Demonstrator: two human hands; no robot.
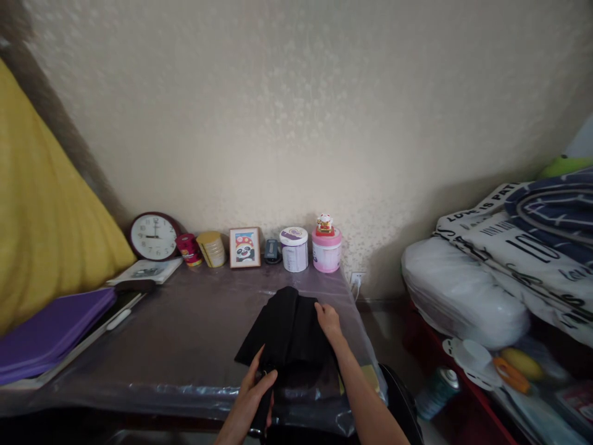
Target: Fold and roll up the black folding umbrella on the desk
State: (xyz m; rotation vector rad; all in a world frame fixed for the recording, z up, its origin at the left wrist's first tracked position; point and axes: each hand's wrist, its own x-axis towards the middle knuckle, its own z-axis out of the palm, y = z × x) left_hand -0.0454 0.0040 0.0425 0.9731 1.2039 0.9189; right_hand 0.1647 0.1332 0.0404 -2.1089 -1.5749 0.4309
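Observation:
A black folding umbrella with loose, partly spread fabric is held over the front part of the table. My left hand wraps round its dark handle, which points down toward me. On the fabric's right edge, my right hand pinches the black cloth between thumb and fingers. The canopy's folds hang together rather than being stretched open. Part of the right fingers is hidden behind the cloth.
The table has a plastic cover. Along its back stand a clock, a picture frame, a white tub and a pink tub bearing a cat figurine. Purple folders lie left; bagged bedding is right.

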